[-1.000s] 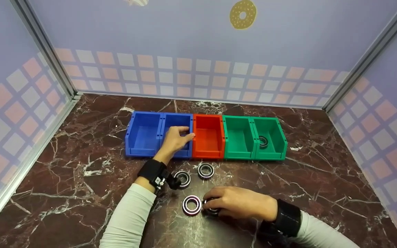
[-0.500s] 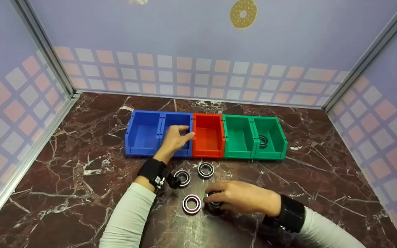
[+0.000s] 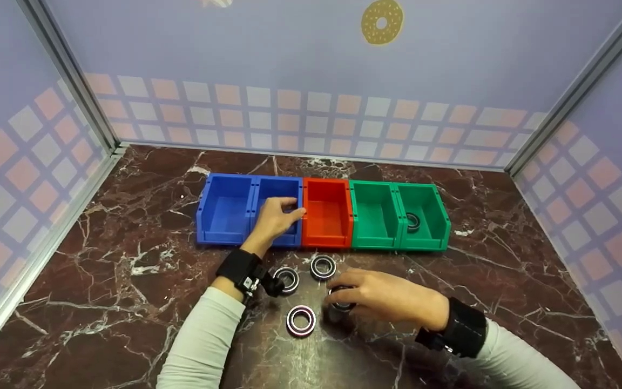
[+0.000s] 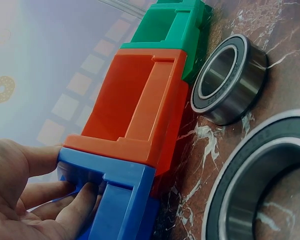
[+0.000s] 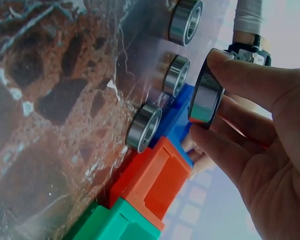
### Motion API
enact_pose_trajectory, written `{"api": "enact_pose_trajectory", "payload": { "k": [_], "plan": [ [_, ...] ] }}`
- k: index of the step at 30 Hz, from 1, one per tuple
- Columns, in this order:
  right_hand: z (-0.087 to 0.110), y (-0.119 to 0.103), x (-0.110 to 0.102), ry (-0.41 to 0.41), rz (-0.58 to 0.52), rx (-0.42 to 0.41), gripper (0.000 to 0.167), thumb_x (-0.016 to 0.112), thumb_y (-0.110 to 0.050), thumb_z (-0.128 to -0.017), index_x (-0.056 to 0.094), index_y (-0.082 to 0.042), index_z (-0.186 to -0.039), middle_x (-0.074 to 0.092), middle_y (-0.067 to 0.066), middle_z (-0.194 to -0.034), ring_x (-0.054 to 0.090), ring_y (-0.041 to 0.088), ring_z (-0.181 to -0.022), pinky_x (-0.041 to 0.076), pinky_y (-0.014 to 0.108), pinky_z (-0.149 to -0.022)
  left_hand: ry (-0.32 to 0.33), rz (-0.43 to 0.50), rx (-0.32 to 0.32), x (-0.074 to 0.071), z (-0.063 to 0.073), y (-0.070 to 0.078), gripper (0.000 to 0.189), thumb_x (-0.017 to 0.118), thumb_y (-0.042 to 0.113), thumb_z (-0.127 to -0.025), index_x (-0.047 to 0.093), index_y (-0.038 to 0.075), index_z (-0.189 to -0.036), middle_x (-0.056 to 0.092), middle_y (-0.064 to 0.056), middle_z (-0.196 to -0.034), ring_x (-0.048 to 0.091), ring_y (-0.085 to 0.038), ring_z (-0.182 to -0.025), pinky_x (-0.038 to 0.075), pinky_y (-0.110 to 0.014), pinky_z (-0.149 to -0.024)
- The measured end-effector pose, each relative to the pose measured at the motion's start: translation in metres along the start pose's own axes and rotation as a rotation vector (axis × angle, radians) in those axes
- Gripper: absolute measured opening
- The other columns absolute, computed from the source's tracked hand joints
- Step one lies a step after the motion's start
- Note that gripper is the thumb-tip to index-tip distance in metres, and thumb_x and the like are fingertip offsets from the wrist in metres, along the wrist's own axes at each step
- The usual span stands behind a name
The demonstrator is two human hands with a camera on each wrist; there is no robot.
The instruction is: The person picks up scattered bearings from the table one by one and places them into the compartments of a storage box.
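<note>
My right hand [image 3: 389,294] pinches a ball bearing [image 5: 208,95] between thumb and fingers, raised over the table in the right wrist view. My left hand [image 3: 277,219] holds the second blue bin [image 3: 278,186] at the side beside the red bin [image 3: 326,216]; the left wrist view shows one digit on the rim and curled fingers inside. Three more bearings lie flat on the table: one close in front of the red bin [image 3: 323,267], another bearing [image 3: 287,281] by the left wrist camera, and a reddish-ringed bearing [image 3: 301,321] nearer the front.
Five-coloured clutter is absent; the row also has a first blue bin [image 3: 227,210], a green bin [image 3: 374,213] and an end green bin [image 3: 434,216] with a bearing [image 3: 412,222] inside. Patterned panels enclose the marbled table [image 3: 505,281] at the back and sides.
My right hand has moved away from the reddish-ringed bearing, up and slightly right in the head view, carrying its bearing. My left hand has stayed at the blue bin.
</note>
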State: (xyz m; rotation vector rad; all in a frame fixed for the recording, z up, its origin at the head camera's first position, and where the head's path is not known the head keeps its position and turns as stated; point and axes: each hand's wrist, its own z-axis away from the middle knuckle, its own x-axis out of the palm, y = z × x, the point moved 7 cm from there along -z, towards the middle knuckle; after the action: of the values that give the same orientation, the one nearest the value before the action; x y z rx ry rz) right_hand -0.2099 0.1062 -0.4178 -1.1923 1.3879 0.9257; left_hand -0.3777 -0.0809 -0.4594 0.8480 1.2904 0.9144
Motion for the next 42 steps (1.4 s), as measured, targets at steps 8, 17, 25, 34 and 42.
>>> {"api": "enact_pose_trajectory", "payload": {
  "k": [8, 17, 25, 34, 42],
  "plan": [
    [0.001, 0.008, -0.004, 0.029, 0.02, -0.02, 0.048, 0.079, -0.008, -0.078, 0.067, -0.016, -0.124, 0.063, 0.006, -0.129, 0.061, 0.022, -0.118, 0.053, 0.033, -0.101, 0.008, -0.021, 0.029, -0.001, 0.0, 0.002, 0.049, 0.07, 0.018, -0.092, 0.058, -0.003, -0.135, 0.055, -0.021, -0.142, 0.048, -0.032, -0.138, 0.039, -0.041, -0.116],
    [0.001, 0.016, -0.013, 0.025, 0.025, 0.024, 0.042, 0.076, -0.011, -0.085, 0.067, -0.015, -0.125, 0.064, 0.007, -0.127, 0.061, 0.021, -0.117, 0.052, 0.033, -0.102, 0.022, -0.045, 0.051, -0.002, -0.001, 0.002, 0.048, 0.07, 0.018, -0.091, 0.06, -0.003, -0.132, 0.057, -0.021, -0.14, 0.049, -0.032, -0.137, 0.04, -0.041, -0.115],
    [0.002, 0.023, -0.017, 0.049, 0.031, 0.031, 0.038, 0.074, -0.014, -0.087, 0.067, -0.016, -0.124, 0.065, 0.005, -0.127, 0.061, 0.021, -0.116, 0.054, 0.032, -0.099, 0.006, -0.004, 0.015, -0.001, 0.0, 0.001, 0.05, 0.07, 0.018, -0.092, 0.057, -0.002, -0.135, 0.055, -0.021, -0.143, 0.048, -0.032, -0.137, 0.039, -0.041, -0.116],
    [0.004, 0.039, -0.027, 0.051, 0.006, 0.081, 0.041, 0.075, -0.009, -0.086, 0.067, -0.015, -0.126, 0.064, 0.01, -0.13, 0.061, 0.023, -0.119, 0.054, 0.034, -0.099, 0.006, 0.007, 0.019, 0.0, 0.0, 0.0, 0.05, 0.07, 0.017, -0.091, 0.057, -0.003, -0.135, 0.056, -0.022, -0.141, 0.053, -0.032, -0.133, 0.043, -0.04, -0.113],
    [0.007, 0.055, -0.035, 0.04, -0.005, 0.142, 0.048, 0.073, -0.004, -0.086, 0.064, -0.017, -0.131, 0.062, 0.008, -0.131, 0.059, 0.021, -0.119, 0.055, 0.034, -0.097, 0.019, -0.007, 0.044, -0.001, -0.001, 0.002, 0.049, 0.07, 0.017, -0.091, 0.058, -0.004, -0.133, 0.058, -0.022, -0.139, 0.054, -0.032, -0.131, 0.045, -0.04, -0.111]
  ]
}}
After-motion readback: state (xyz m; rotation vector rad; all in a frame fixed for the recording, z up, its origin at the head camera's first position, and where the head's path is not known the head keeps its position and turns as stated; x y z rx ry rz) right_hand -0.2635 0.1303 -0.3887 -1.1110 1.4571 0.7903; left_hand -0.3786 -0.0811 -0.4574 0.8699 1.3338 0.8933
